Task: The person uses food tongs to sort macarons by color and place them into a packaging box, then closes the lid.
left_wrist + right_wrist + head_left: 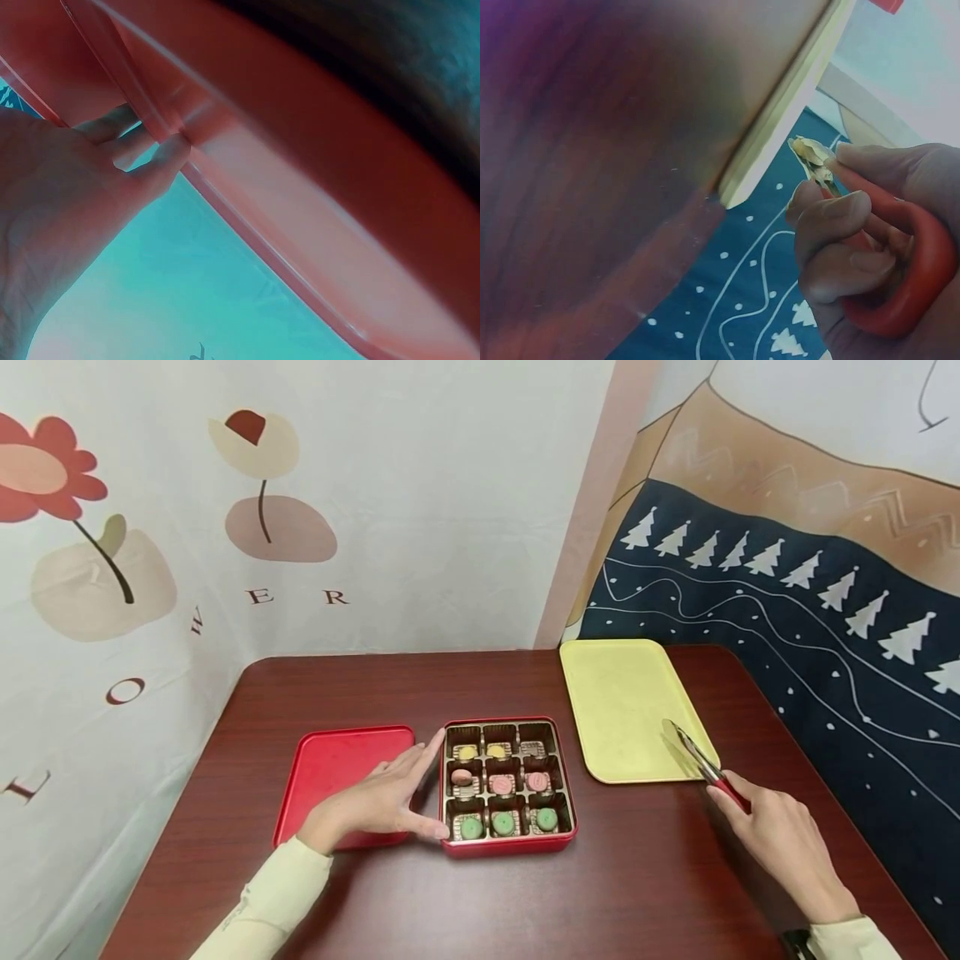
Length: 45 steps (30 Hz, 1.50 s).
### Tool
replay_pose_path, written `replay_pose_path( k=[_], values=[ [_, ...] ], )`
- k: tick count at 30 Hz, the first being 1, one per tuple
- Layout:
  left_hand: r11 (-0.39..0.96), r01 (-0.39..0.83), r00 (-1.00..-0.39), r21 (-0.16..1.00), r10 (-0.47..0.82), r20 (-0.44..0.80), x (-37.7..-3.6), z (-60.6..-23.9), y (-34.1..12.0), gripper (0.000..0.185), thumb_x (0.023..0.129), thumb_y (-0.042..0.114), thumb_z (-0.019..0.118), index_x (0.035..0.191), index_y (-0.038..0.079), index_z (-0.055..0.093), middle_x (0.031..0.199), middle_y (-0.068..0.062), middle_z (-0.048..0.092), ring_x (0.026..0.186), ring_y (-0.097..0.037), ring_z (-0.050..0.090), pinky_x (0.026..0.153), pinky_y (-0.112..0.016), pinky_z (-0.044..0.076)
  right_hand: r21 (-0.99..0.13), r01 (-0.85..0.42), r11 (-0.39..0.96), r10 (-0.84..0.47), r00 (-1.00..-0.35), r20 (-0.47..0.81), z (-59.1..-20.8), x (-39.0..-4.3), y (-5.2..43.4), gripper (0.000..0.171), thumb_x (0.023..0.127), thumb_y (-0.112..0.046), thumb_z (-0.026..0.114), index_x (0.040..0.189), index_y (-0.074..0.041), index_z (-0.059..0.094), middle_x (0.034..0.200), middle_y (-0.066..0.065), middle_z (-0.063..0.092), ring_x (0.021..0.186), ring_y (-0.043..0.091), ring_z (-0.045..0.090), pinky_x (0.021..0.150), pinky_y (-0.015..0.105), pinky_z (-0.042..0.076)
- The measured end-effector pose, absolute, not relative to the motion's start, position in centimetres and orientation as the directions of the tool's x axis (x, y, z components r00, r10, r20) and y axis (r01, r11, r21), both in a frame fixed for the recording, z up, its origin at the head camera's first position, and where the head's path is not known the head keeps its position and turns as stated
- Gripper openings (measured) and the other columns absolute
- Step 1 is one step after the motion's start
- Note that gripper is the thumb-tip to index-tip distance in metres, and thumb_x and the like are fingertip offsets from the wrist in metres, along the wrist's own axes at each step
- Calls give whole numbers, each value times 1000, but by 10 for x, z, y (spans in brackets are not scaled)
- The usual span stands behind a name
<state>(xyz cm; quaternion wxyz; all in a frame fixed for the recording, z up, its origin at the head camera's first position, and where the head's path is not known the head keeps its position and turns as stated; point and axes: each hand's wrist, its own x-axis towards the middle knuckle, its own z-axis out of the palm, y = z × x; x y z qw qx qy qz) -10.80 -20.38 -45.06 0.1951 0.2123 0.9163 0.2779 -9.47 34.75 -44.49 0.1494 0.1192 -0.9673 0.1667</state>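
A red box [510, 847] holds macarons in a gold-brown divided insert. Two yellow macarons [467, 752] sit in the back row, whose right compartment [533, 748] has only its liner. Pink macarons [502, 785] fill the middle row, the left one tilted; green macarons [504, 823] lie in front. My left hand [371, 802], thumb and fingers spread, rests against the box's left side. My right hand [783, 839] grips metal tongs [705, 764] by their red handle [926, 277]. The tips are over the right front part of a yellow tray [622, 702], with nothing visible between them.
A red lid [337, 760] lies left of the box, partly under my left forearm and hand. The brown table [637, 877] meets printed cloth hangings [435, 510] at its back and sides. The yellow tray stands at the back right.
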Motion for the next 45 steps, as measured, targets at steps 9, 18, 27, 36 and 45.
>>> replay_pose_path(
  k=[9,18,27,36,45],
  values=[
    [759,277,-833,589,495,-247,-109,-451,-204,142,83,73,84,176,24,-12,178,-24,16,165,-45,9,125,-74,12,-302,-326,896,-219,-916,337,-431,-102,330,38,95,-14,86,129,1,76,56,-9,38,56,20,40,51,37,34],
    [757,284,-832,588,499,-241,-110,-451,-205,142,83,75,83,176,24,-12,178,-25,17,165,-45,9,125,-74,12,-310,-398,864,-265,-881,392,-420,-117,300,23,93,-15,88,114,-9,81,57,-10,41,56,18,42,51,38,37],
    [752,282,-831,596,501,-240,-109,-451,-205,142,83,73,84,176,24,-12,178,-24,16,165,-45,9,125,-75,11,-339,-433,835,-304,-878,371,-409,-123,271,21,96,-16,87,116,-15,81,61,-12,45,56,13,41,50,32,35],
    [755,282,-833,592,499,-239,-110,-451,-205,142,83,73,84,176,24,-11,178,-25,17,165,-45,10,125,-75,11,-351,-484,802,-352,-857,377,-405,-124,248,31,94,-15,88,123,-9,82,83,1,73,64,16,54,54,35,46],
    [757,284,-833,588,498,-239,-111,-452,-204,142,83,74,83,176,24,-11,177,-25,18,165,-45,10,125,-75,12,-355,-513,781,-412,-852,324,-405,-124,228,21,97,-18,86,117,-16,81,66,-11,48,59,11,45,51,30,37]
  ],
)
